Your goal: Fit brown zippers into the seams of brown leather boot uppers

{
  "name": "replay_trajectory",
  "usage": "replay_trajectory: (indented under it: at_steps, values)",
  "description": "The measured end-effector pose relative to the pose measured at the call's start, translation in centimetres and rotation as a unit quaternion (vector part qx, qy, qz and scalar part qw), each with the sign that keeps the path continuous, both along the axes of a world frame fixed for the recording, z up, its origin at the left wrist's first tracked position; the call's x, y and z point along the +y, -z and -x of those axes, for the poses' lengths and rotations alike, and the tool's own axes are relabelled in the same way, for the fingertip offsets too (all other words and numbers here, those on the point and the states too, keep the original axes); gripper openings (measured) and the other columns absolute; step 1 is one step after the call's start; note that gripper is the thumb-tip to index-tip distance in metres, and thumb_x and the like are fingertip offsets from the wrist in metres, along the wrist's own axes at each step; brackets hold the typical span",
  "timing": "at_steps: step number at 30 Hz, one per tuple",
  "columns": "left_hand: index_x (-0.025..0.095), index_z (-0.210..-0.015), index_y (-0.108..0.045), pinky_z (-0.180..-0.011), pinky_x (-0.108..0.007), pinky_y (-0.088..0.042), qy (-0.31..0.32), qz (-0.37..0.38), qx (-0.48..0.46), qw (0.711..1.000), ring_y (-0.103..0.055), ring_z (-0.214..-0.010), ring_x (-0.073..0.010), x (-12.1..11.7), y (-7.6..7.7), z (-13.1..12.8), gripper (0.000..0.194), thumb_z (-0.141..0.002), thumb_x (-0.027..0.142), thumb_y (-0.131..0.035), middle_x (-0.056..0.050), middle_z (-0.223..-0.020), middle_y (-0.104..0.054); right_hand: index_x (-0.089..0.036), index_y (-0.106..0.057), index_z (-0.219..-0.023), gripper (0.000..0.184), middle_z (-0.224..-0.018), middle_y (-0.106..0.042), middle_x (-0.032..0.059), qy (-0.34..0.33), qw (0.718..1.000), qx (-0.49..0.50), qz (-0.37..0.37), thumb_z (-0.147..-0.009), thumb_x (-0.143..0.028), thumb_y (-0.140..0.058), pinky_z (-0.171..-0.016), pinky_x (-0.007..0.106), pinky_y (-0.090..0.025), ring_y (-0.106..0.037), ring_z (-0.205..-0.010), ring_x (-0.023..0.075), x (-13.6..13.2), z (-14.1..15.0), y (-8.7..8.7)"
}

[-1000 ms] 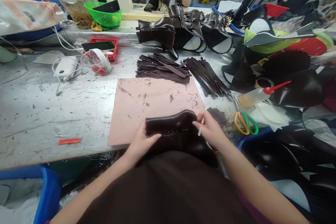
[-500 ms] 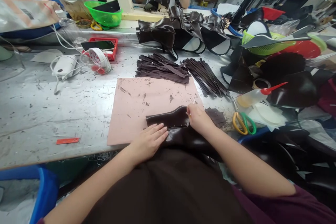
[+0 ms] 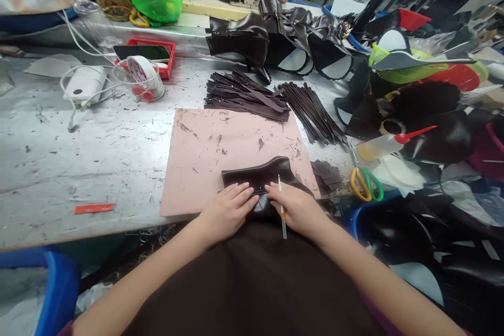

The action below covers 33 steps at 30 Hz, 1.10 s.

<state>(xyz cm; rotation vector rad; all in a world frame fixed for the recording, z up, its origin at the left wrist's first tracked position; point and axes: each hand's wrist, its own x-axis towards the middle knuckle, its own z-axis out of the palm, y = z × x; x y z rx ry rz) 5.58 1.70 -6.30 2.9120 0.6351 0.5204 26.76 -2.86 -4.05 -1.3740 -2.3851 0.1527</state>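
A dark brown leather boot upper (image 3: 255, 172) lies across the front edge of a pink board (image 3: 197, 168), its lower part hanging toward my lap. My left hand (image 3: 228, 209) rests on its near side, fingers stretched out flat and together. Close by on the right, my right hand (image 3: 295, 206) presses its fingertips to the leather. A slim white pen-like stick (image 3: 283, 220) is tucked in that hand, its thin tip pointing away from me. Small pale marks show on the leather between the hands.
Behind the board lie bundled zippers (image 3: 244, 95) and dark strips (image 3: 311, 113). Finished-looking boots (image 3: 236, 39) stand farther back. To the right are scissors (image 3: 366, 184), a red-tipped glue bottle (image 3: 384, 146) and a blue bin (image 3: 358, 218). A red strip (image 3: 93, 208) lies left. Another person works opposite.
My right hand has moved left and nearer to me, its fingertips now on the leather beside my left hand. The white stick has swung, its blunt end now toward my lap.
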Motion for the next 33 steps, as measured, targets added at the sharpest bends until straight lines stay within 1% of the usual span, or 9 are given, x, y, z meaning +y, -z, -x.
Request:
replay_trajectory:
  at_steps: [3, 6, 11, 15, 20, 23, 26, 28, 33]
  values:
    - [0.011, -0.112, -0.056, -0.094, -0.041, -0.044, 0.001, 0.004, -0.012, 1.000, -0.050, -0.112, -0.0265, 0.2, 0.0, 0.0, 0.037, -0.077, 0.011, -0.046, -0.013, -0.113, -0.058, -0.015, -0.060, -0.095, 0.027, -0.104, -0.066, 0.0094, -0.033, 0.999, -0.004, -0.042, -0.080, -0.004, -0.040, -0.089, 0.039, -0.049, -0.060, -0.101, 0.0213, -0.3, 0.1, 0.7]
    - [0.010, -0.108, -0.058, -0.092, -0.040, -0.046, 0.007, 0.004, -0.030, 1.000, -0.051, -0.110, -0.0265, 0.4, 0.1, 0.1, 0.033, -0.078, 0.012, -0.045, -0.013, -0.111, -0.059, -0.013, -0.061, -0.092, 0.030, -0.105, -0.066, 0.0113, -0.062, 0.996, -0.003, -0.062, -0.078, 0.000, -0.037, -0.090, 0.038, -0.049, -0.058, -0.104, 0.0215, -0.7, 0.5, 1.2]
    - [0.010, -0.106, -0.059, -0.092, -0.039, -0.046, 0.015, 0.002, -0.061, 0.998, -0.052, -0.109, -0.0260, 0.5, 0.4, 0.2, 0.029, -0.080, 0.015, -0.045, -0.013, -0.112, -0.059, -0.011, -0.061, -0.090, 0.034, -0.107, -0.064, 0.0142, -0.063, 0.996, -0.009, -0.057, -0.077, 0.002, -0.033, -0.089, 0.034, -0.050, -0.056, -0.107, 0.0213, -0.9, 1.1, 1.4]
    - [0.009, -0.106, -0.059, -0.092, -0.040, -0.046, 0.005, 0.004, -0.061, 0.998, -0.052, -0.108, -0.0273, 0.4, 0.5, 0.2, 0.030, -0.079, 0.014, -0.046, -0.014, -0.109, -0.059, -0.012, -0.062, -0.088, 0.032, -0.104, -0.066, 0.0114, -0.058, 0.997, -0.013, -0.053, -0.076, 0.002, -0.036, -0.083, 0.033, -0.051, -0.058, -0.100, 0.0213, -0.6, 1.2, 1.0]
    - [0.010, -0.104, -0.059, -0.091, -0.039, -0.047, -0.005, 0.005, -0.067, 0.998, -0.053, -0.107, -0.0263, 0.3, 0.5, 0.1, 0.029, -0.078, 0.014, -0.046, -0.013, -0.100, -0.058, -0.015, -0.061, -0.085, 0.030, -0.107, -0.065, 0.0060, -0.028, 1.000, -0.003, -0.003, -0.072, 0.001, -0.040, -0.075, 0.037, -0.046, -0.054, -0.092, 0.0229, -0.3, 1.7, 0.9]
    - [0.010, -0.097, -0.060, -0.091, -0.038, -0.047, -0.003, 0.019, -0.058, 0.998, -0.052, -0.107, -0.0269, 0.3, 0.5, 0.1, 0.025, -0.078, 0.014, -0.046, -0.015, -0.103, -0.055, -0.015, -0.061, -0.086, 0.033, -0.106, -0.065, 0.0061, -0.041, 0.998, 0.006, 0.041, -0.067, 0.002, -0.041, -0.075, 0.037, -0.041, -0.051, -0.093, 0.0234, 0.3, 1.9, 1.0]
    - [0.011, -0.101, -0.059, -0.089, -0.039, -0.048, -0.015, 0.032, -0.048, 0.998, -0.050, -0.110, -0.0272, 0.2, 0.5, 0.2, 0.027, -0.078, 0.015, -0.046, -0.015, -0.106, -0.053, -0.015, -0.059, -0.103, 0.044, -0.088, -0.068, 0.0056, -0.048, 0.996, 0.001, 0.077, -0.066, 0.003, -0.042, -0.077, 0.036, -0.036, -0.050, -0.094, 0.0228, 1.0, 1.6, 0.7]
    - [0.012, -0.107, -0.058, -0.086, -0.038, -0.050, -0.023, 0.031, -0.050, 0.998, -0.050, -0.110, -0.0268, 0.2, 0.6, 0.2, 0.031, -0.079, 0.015, -0.045, -0.015, -0.104, -0.053, -0.015, -0.057, -0.107, 0.049, -0.077, -0.067, 0.0038, -0.037, 0.995, -0.003, 0.089, -0.065, 0.004, -0.042, -0.076, 0.036, -0.034, -0.050, -0.092, 0.0227, 1.3, 1.3, 0.5]
    - [0.013, -0.106, -0.059, -0.086, -0.037, -0.049, -0.021, 0.039, -0.052, 0.998, -0.050, -0.108, -0.0268, 0.2, 0.5, 0.2, 0.031, -0.078, 0.015, -0.046, -0.014, -0.101, -0.053, -0.017, -0.060, -0.095, 0.036, -0.080, -0.066, 0.0039, -0.029, 0.993, 0.026, 0.110, -0.067, 0.002, -0.046, -0.074, 0.034, -0.033, -0.050, -0.091, 0.0219, 1.7, 1.5, 0.3]
